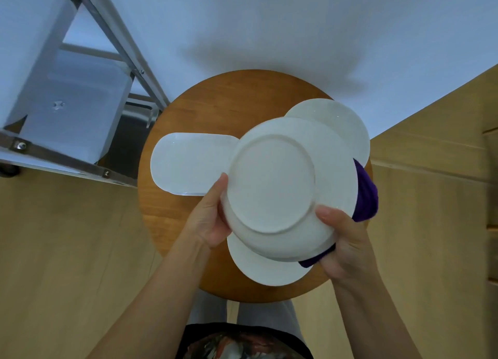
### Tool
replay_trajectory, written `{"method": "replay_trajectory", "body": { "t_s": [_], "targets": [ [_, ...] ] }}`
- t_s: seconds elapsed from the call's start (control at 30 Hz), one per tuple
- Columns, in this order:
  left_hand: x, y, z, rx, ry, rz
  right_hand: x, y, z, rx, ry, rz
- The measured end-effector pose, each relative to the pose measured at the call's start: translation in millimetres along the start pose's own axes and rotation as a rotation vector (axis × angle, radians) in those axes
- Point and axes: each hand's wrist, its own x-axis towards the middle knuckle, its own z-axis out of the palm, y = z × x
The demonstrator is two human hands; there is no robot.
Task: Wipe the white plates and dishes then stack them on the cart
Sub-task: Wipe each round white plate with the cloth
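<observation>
Left hand (207,218) grips upturned plate (280,186) rim; right hand (342,240) holds rim plus purple cloth (367,194). Risk: slip onto plates on stool (215,102).

Round white plate (272,186): held upside down above the stool top, foot ring turned toward the camera, slightly tilted. Purple cloth (366,194): bunched beneath the held plate, seen past its right rim and near edge. Oblong white dish (188,163): laid flat, left side, partly overlapped by the held plate. Second round white plate (336,124): flat, far right. Third round white plate (264,269): flat, near edge, partly covered.
</observation>
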Motion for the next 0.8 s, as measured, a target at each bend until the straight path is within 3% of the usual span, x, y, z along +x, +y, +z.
{"method": "replay_trajectory", "body": {
  "t_s": [0.13, 0.23, 0.3, 0.37, 0.4, 0.5, 0.63, 0.7, 0.8],
  "targets": [
    [-1, 1, -11, 0.075, -0.024, 0.075, -2, 7, -19, 0.031, 0.024, 0.1],
    [-10, 11, -8, 0.163, 0.005, 0.184, -6, 9, -26, -0.105, 0.102, 0.126],
    [-19, 20, -4, 0.226, 0.032, 0.26, -9, 10, -32, -0.276, 0.286, 0.063],
    [-26, 32, -2, 0.346, 0.071, 0.358, -9, 1, -32, -0.506, 0.452, -0.153],
    [-31, 37, 1, 0.428, 0.085, 0.403, -8, -6, -29, -0.586, 0.408, -0.309],
    [-36, 46, 13, 0.676, 0.025, 0.46, 0, -24, -10, -0.809, 0.036, -0.601],
    [-36, 49, 31, 0.926, -0.087, 0.431, 18, -35, 24, -1.525, -0.535, -0.577],
    [-37, 55, 33, 1.018, -0.089, 0.425, 27, -40, 29, -1.635, -0.665, -0.507],
    [-40, 61, 36, 1.191, -0.113, 0.432, 36, -44, 30, -1.7, -0.739, -0.584]
  ]
}}
